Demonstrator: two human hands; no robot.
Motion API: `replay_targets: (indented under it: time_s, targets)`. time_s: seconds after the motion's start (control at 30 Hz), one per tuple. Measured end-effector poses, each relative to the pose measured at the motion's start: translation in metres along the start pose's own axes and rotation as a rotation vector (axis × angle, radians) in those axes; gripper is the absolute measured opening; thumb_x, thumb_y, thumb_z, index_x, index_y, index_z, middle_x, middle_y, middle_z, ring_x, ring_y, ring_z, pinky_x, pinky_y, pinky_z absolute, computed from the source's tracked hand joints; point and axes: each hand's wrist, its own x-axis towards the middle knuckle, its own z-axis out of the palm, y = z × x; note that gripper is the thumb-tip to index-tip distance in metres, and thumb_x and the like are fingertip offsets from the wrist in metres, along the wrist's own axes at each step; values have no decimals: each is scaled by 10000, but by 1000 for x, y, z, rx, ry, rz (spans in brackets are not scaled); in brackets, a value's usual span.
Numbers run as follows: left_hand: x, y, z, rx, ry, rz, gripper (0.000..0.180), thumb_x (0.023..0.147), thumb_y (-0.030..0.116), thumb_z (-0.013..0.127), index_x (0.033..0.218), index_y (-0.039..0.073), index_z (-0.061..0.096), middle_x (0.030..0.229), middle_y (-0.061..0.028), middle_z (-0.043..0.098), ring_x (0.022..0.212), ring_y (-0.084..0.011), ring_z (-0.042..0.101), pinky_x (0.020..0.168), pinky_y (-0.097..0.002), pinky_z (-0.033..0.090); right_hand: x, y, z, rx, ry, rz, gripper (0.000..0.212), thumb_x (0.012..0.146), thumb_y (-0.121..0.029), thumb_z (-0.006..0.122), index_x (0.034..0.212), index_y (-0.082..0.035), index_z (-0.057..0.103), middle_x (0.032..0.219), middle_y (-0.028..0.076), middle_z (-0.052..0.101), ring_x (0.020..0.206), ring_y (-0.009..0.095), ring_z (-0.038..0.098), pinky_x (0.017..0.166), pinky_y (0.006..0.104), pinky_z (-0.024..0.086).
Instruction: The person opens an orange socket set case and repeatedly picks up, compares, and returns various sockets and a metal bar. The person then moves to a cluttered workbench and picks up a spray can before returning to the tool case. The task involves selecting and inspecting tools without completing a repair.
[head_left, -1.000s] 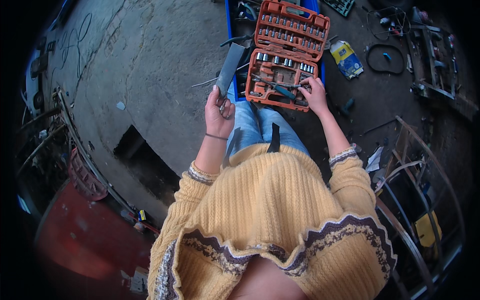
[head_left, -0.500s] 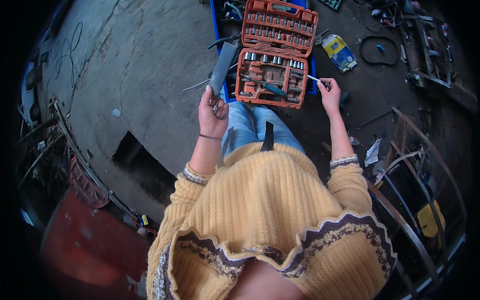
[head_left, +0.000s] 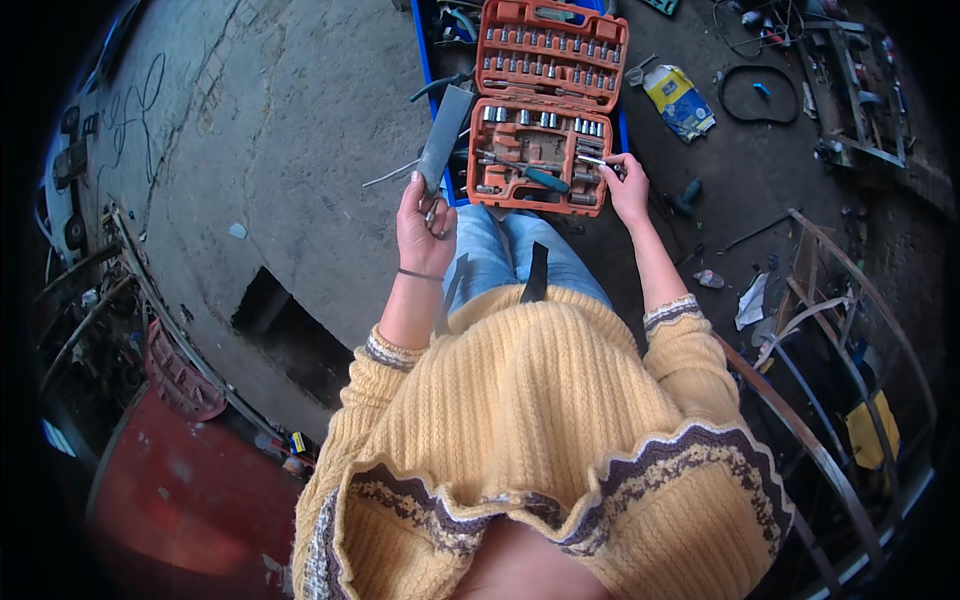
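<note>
An orange socket-set case point(head_left: 538, 206) lies unfolded before me, with rows of silver sockets and bits in both halves. A teal-handled driver point(head_left: 546, 180) rests across its lower half. My left hand point(head_left: 420, 222) is closed beside the case's left side. It holds a long flat grey bar point(head_left: 445, 135) pointing away from me, along with small shiny metal pieces point(head_left: 433, 213) that look like sockets. At the case's right edge, my right hand point(head_left: 630, 192) pinches a thin silver rod point(head_left: 592, 160), whose tip reaches over the lower half. Its exact kind is unclear.
Under the case is a blue crate point(head_left: 424, 50) with tools in it. A yellow-and-blue packet point(head_left: 680, 103) and a black belt loop point(head_left: 758, 95) lie right of it. Bent metal frames point(head_left: 800, 430) stand at lower right. A dark rectangular pit point(head_left: 290, 330) opens at left.
My right hand has moved left with the silver rod, from outside the case to its right edge. My left hand keeps its hold on the grey bar.
</note>
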Motion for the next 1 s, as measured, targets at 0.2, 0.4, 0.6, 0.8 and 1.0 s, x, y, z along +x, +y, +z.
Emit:
replay_targets:
  time_s: [0.2,0.4,0.6,0.8,1.0]
  targets:
    - [-1,0,2,8,3,8,277,915,259,593,718,140,438,537,33,347,397,-91,289,390,-235,250,4,-9,1,-90,146,-183,139,783,-118,693,899,-64,639,839,62,614,849,235,555,783,342,445]
    - [-2,1,5,-4,38,17,329,932,266,568,679,113,424,533,10,361,391,-96,261,402,-244,231,4,6,-3,22,163,5,122,812,-99,659,928,-65,644,875,62,641,888,230,571,807,339,449]
    - [0,-1,0,3,11,11,257,917,256,588,736,132,453,544,30,353,410,-89,292,394,-233,246,5,15,-2,68,156,71,109,838,-130,641,928,-70,651,875,74,646,857,225,590,777,333,466]
    - [0,-1,1,8,17,10,264,918,256,586,726,136,450,545,34,353,412,-86,287,395,-232,246,4,10,1,49,93,92,119,847,-164,634,930,-81,654,858,86,640,838,227,594,767,328,469]
    - [-4,-1,6,-2,35,15,377,936,276,566,640,109,403,531,2,379,384,-98,247,411,-249,233,4,6,2,36,97,40,104,843,-153,626,915,-85,658,856,80,640,827,230,583,764,346,468]
